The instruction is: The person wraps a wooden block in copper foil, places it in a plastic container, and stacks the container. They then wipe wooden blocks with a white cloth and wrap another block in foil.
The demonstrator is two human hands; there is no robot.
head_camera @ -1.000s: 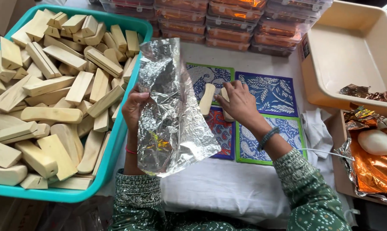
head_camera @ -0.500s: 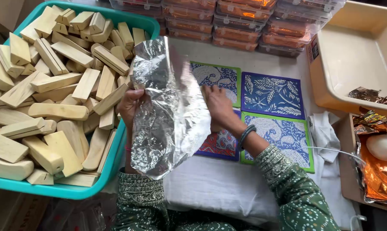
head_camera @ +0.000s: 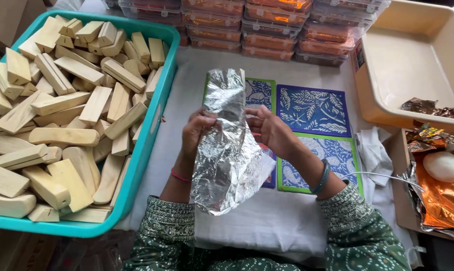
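A crinkled silver foil sheet (head_camera: 229,150) hangs upright in front of me, over the white cloth. My left hand (head_camera: 196,131) pinches its left edge. My right hand (head_camera: 268,129) grips its right edge at the same height, fingers curled into the foil. The foil hides whatever lies between the two hands. A teal tub (head_camera: 151,120) full of several pale wooden bars (head_camera: 66,100) stands just left of my left hand.
Blue patterned tiles with green borders (head_camera: 313,110) lie on the white cloth (head_camera: 267,226) behind the foil. Stacked clear boxes with orange contents (head_camera: 267,25) line the back. A beige tray (head_camera: 412,65) and orange foil with a white lump (head_camera: 445,165) are at right.
My right hand has left the tiles and come onto the foil's right edge. The foil has shifted right, to the middle of the view.
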